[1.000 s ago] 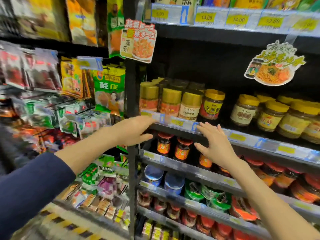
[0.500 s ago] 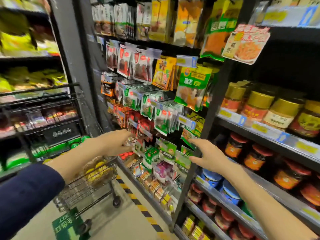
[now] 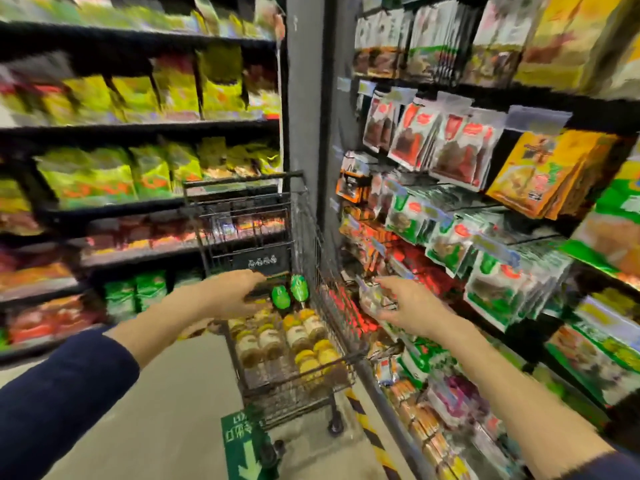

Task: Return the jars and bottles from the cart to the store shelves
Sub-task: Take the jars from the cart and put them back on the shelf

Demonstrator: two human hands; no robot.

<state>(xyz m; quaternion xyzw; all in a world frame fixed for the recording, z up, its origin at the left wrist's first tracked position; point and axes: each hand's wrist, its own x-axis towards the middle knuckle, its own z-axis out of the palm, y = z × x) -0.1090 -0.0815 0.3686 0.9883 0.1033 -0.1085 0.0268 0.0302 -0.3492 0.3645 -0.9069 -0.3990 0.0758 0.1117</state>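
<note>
Both hands are out over the cart [image 3: 348, 357] and the next move turns on what lies beneath them. The yellow-lidded jars [image 3: 298, 336] are packed in the basket below both sets of fingers, to the right of the left fingertips and to the left of the right ones. The two green-capped bottles [image 3: 290, 293] stand just beside the left fingertips, on their right, caps uppermost, so their long axis runs up towards a hand coming from above. The jars show lid above label, which suggests they stand upright too — though the blur leaves that uncertain.

The left hand [image 3: 232, 297] is the nearer one: it hangs over the basket itself, fingers stretched forward and only loosely bent, with nothing visibly in them. The right hand [image 3: 414, 308] sits beyond the basket's right rim, on the side of the hanging packets [image 3: 450, 251], fingers spread and forefinger leading. It seems to hold nothing, but a blurred packet lies just under its fingertips and I cannot tell whether they touch it.

My judgement is that a bottle for the left hand is the shorter reach, while the right must swing left and down to reach a jar.
</note>
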